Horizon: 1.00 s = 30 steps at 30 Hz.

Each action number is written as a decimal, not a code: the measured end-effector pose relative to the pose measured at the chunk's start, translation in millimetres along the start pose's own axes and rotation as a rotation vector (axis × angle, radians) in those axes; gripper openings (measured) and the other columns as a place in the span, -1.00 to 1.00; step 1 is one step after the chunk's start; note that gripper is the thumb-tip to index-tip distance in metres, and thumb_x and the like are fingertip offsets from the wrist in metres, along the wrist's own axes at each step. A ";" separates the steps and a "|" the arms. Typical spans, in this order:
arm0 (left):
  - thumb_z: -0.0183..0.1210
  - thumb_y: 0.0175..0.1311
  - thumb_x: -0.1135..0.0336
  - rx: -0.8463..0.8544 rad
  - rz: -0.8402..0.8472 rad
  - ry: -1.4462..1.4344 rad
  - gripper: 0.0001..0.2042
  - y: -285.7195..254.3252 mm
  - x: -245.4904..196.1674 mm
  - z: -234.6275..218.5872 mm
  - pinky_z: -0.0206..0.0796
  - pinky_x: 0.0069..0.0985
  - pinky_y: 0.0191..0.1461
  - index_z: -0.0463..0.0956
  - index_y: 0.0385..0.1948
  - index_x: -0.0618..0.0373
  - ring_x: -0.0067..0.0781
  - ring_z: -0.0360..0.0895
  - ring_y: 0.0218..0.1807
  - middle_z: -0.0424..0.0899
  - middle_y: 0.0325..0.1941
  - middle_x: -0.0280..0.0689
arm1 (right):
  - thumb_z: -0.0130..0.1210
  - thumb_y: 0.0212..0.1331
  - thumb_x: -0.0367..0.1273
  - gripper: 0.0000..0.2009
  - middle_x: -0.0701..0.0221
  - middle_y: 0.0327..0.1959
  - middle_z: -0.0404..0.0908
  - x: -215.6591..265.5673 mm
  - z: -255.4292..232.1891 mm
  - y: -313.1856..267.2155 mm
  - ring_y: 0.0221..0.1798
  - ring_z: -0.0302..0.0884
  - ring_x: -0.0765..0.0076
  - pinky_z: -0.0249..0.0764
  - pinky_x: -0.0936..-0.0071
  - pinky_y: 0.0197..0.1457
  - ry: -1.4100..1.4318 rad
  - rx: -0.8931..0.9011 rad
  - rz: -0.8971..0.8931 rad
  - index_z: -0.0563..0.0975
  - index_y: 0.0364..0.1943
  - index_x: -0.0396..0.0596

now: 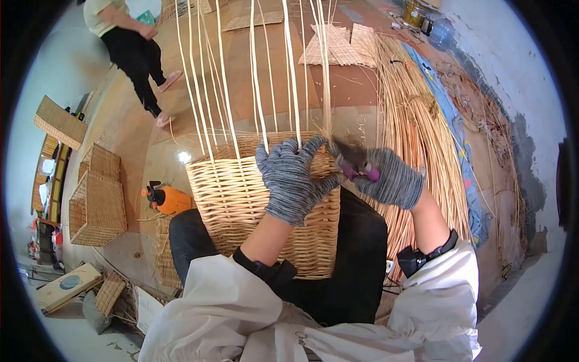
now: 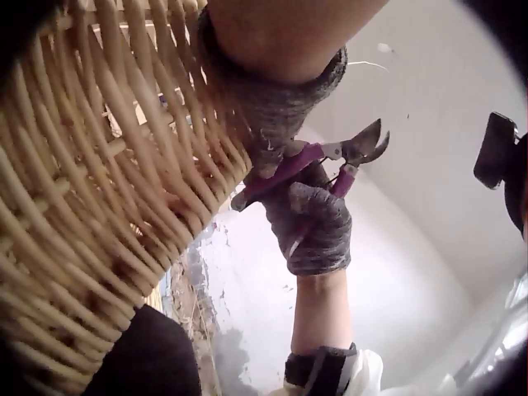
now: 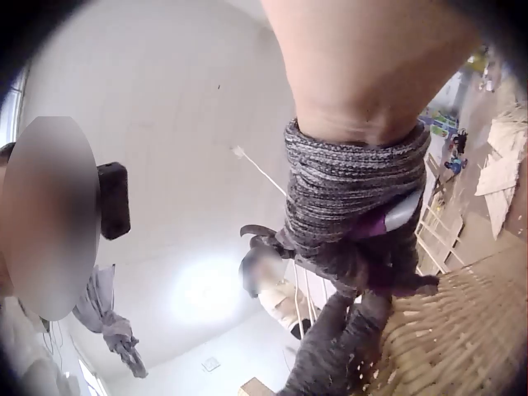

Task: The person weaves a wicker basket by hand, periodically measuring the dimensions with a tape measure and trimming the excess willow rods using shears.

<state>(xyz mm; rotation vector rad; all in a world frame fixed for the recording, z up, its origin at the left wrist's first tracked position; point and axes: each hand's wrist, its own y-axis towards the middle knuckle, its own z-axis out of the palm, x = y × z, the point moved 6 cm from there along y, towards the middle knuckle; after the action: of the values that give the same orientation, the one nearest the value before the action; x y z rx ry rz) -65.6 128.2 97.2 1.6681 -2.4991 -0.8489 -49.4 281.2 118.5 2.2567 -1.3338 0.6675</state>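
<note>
A wicker basket leans on the person's lap, tall pale stakes rising from its woven wall. The gloved left hand lies against the wall near the upper edge, fingers spread among the stakes and thumb pointing towards the right corner. At that corner the gloved right hand grips pruning shears with purple handles. In the left wrist view, the blades of the shears stand apart, and the right hand is wrapped around the handles. The left hand's fingertips are hidden in that view.
A bundle of long canes lies on the floor at right. An orange spray bottle stands left of the lap, with finished baskets beyond. Another person is at the upper left. Woven mats lie ahead.
</note>
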 end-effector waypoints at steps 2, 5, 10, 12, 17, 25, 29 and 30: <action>0.30 -0.27 -0.26 0.056 -0.025 -0.040 -0.36 -0.1 -2.6 -2.4 -0.22 0.02 0.32 0.50 -0.07 -0.18 -0.27 0.44 -0.04 0.51 -0.24 -0.26 | 0.09 0.05 -0.37 -0.71 0.21 -0.28 0.60 1.4 7.3 -2.1 -0.26 0.55 0.14 0.45 0.39 -0.11 -0.075 -0.093 -0.149 0.52 -0.10 -0.04; 0.29 -0.25 -0.24 0.051 -0.047 0.018 -0.38 -0.6 -2.7 -0.5 -0.25 0.05 0.32 0.51 -0.07 -0.20 -0.28 0.43 -0.03 0.50 -0.21 -0.26 | 0.09 0.06 -0.35 -0.68 0.21 -0.26 0.60 0.5 6.8 -2.8 -0.22 0.57 0.15 0.45 0.38 -0.10 0.041 -0.108 -0.117 0.50 -0.05 -0.02; 0.31 -0.24 -0.23 0.139 -0.051 0.021 -0.40 0.1 -6.3 1.1 -0.30 0.11 0.33 0.54 -0.11 -0.16 -0.27 0.36 0.09 0.49 -0.10 -0.22 | 0.11 0.02 -0.40 -0.64 0.23 -0.26 0.60 -1.3 -1.1 -6.5 -0.21 0.57 0.26 0.45 0.42 -0.11 0.203 0.013 0.103 0.48 -0.02 0.00; 0.30 -0.24 -0.24 0.099 -0.031 0.024 -0.39 -1.2 -7.3 2.3 -0.33 0.13 0.33 0.53 -0.10 -0.15 -0.25 0.31 0.15 0.46 -0.04 -0.16 | 0.12 0.01 -0.41 -0.64 0.25 -0.29 0.60 -18.7 6.9 -9.9 -0.24 0.57 0.33 0.45 0.45 -0.13 0.339 0.009 0.131 0.49 -0.02 -0.02; 0.27 -0.19 -0.22 -0.318 0.141 0.109 -0.36 -13.6 -23.2 -5.1 -0.34 0.04 0.37 0.51 -0.11 0.05 -0.17 0.22 0.21 0.40 0.00 -0.06 | 0.17 0.01 -0.39 -0.77 0.40 -0.39 0.53 -44.4 21.7 -43.5 -0.30 0.47 0.53 0.42 0.55 -0.24 1.003 -0.377 0.191 0.50 -0.21 -0.11; 0.32 -0.26 0.08 0.109 0.108 0.002 -0.57 15.1 -27.1 -8.2 0.28 -0.23 -0.13 0.44 -0.40 0.18 -0.14 0.44 -0.25 0.49 -0.42 -0.14 | 0.31 -0.11 -0.30 -0.71 0.44 -0.51 0.46 -74.3 81.4 -108.6 -0.44 0.40 0.46 0.39 0.47 -0.34 0.689 -0.380 0.699 0.47 -0.35 -0.10; 0.31 -0.32 0.26 -0.238 0.222 -0.229 -0.65 -32.8 1.7 -86.5 0.25 -0.28 -0.23 0.36 -0.50 0.17 -0.14 0.38 -0.38 0.41 -0.47 -0.16 | 0.26 -0.12 -0.37 -0.77 0.47 -0.51 0.47 -103.2 71.3 -132.9 -0.45 0.41 0.46 0.37 0.47 -0.40 0.664 -0.441 0.754 0.47 -0.38 -0.06; 0.29 -0.32 0.28 -0.326 0.267 -0.289 -0.66 -42.4 12.4 -112.8 0.24 -0.29 -0.24 0.34 -0.52 0.17 -0.15 0.36 -0.40 0.39 -0.48 -0.16 | 0.22 -0.12 -0.39 -0.81 0.49 -0.54 0.46 -125.4 65.2 -141.3 -0.46 0.39 0.49 0.35 0.48 -0.43 0.509 -0.570 0.637 0.46 -0.40 -0.04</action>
<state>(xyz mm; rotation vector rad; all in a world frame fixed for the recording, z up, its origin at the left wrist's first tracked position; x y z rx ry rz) -0.4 57.7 171.0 1.1523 -2.4940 -1.4523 35.5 390.8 -25.4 1.1107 -1.6884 0.8512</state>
